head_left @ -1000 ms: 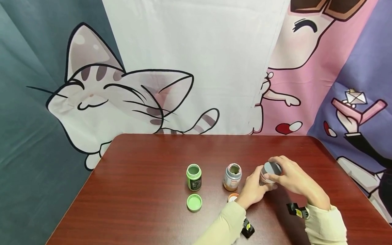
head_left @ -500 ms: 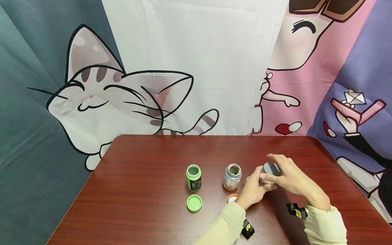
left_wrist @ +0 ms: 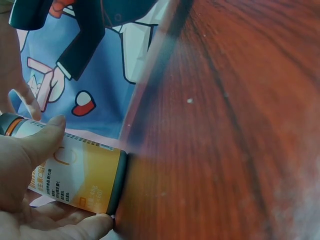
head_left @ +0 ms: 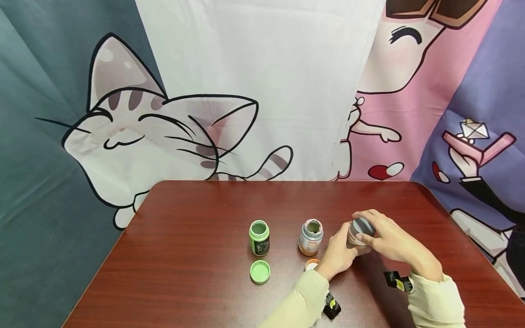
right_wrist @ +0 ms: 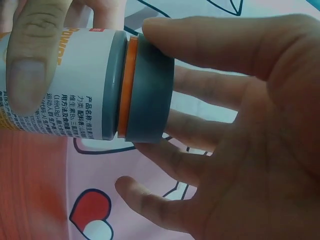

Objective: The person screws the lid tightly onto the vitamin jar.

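My left hand (head_left: 338,253) grips the body of a white-and-yellow supplement bottle (left_wrist: 82,172), with thumb and fingers around its label. The bottle is upright on or just above the table near its right side; the exact contact is hard to tell. On its grey cap (right_wrist: 150,90) my right hand (head_left: 387,239) has its thumb on one side and fingers on the other. An orange band (right_wrist: 128,87) shows between cap and bottle shoulder. Left of my hands stands a similar uncapped bottle (head_left: 310,241), with an orange-rimmed cap (head_left: 312,264) in front, partly hidden by my left wrist.
A green jar (head_left: 259,239) stands uncapped farther left, its green lid (head_left: 260,272) lying in front of it. All of this is on a reddish-brown wooden table (head_left: 184,255). Behind the table hangs a cartoon-printed curtain (head_left: 262,91).
The fingers of my right hand loosened and shifted around the cap, then closed back on it. My left hand and the bottle stay in place.
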Demonstrator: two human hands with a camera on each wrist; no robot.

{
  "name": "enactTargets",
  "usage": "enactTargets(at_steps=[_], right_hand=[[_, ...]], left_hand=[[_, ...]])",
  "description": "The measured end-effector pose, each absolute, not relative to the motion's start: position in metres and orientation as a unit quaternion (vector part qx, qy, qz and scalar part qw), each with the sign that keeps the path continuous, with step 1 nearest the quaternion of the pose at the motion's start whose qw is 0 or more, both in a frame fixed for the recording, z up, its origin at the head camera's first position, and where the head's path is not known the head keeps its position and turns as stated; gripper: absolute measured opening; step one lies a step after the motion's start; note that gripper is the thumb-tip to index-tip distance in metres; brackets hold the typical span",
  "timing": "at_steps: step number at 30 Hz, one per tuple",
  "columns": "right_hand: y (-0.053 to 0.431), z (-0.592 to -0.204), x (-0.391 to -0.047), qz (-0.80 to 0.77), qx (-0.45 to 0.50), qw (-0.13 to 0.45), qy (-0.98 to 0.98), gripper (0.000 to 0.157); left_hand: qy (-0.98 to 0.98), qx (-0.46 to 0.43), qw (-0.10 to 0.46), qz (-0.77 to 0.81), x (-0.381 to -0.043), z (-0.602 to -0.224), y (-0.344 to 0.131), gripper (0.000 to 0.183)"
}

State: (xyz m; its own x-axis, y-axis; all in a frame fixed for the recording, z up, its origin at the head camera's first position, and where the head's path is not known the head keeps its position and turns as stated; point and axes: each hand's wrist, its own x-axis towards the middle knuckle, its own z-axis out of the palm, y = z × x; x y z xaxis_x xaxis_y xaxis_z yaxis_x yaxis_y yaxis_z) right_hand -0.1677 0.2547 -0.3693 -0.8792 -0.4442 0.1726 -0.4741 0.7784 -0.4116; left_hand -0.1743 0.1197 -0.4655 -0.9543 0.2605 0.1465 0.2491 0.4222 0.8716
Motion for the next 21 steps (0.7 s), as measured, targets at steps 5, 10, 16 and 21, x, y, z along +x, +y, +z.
enactTargets(at_steps=[5,10,16,21], right_hand=[[0.2539,-0.3680,-0.1684,0.230,0.230,0.040,-0.945,0.039],[0.2531,-0.3667,-0.1687,0.227,0.207,0.047,-0.950,0.040],[0.2531,-0.3667,-0.1693,0.203,0.173,0.052,-0.962,0.046],[0.2531,-0.3667,-0.1694,0.196,0.161,0.052,-0.966,0.052]], left_hand=[[0.842,0.151,0.006,0.517,-0.1748,-0.4653,0.1194,0.056],[0.841,0.152,0.002,0.520,-0.1739,-0.4650,0.1196,0.056],[0.839,0.152,0.000,0.522,-0.1735,-0.4652,0.1195,0.056],[0.836,0.154,-0.001,0.527,-0.1731,-0.4664,0.1197,0.055]])
